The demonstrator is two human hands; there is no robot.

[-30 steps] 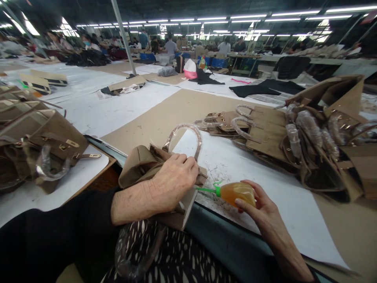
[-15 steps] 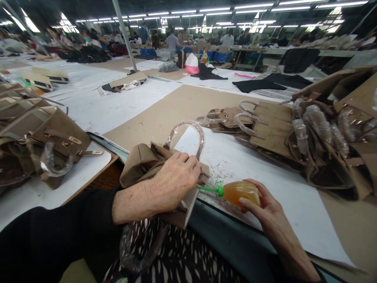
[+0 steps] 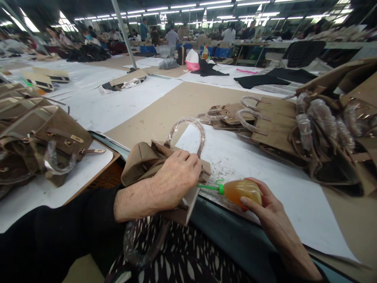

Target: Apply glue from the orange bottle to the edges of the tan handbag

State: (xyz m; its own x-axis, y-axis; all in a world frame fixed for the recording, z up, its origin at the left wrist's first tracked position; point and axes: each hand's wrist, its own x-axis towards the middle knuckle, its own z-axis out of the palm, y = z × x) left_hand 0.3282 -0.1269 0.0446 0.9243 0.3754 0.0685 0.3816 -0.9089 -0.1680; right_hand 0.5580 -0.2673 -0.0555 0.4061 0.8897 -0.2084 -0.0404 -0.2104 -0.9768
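Note:
A brown bag [image 3: 140, 163] lies at the table's front edge and partly over my lap. One plastic-wrapped handle [image 3: 202, 135] arches up behind it; another hangs down in front. My left hand [image 3: 178, 177] is closed on the bag's upper edge, its fingertips hidden behind the knuckles. In my right hand [image 3: 265, 202] is a soft bottle [image 3: 240, 192] of amber liquid, lying on its side with its green nozzle pointing left. The nozzle's tip reaches the bag edge beside my left hand; whether they touch is unclear.
More brown bags [image 3: 55, 125] stand at the left on a white-topped board. A large pile of bags [image 3: 277, 122] fills the right. White sheets [image 3: 297, 212] and brown sheets cover the table. Farther back are black cloth pieces [image 3: 262, 79], a slanted pole [image 3: 125, 35] and several people.
Both hands keep nearly the same hold and place on the bag and bottle. The view has shifted slightly, with the right-hand pile appearing a little farther right.

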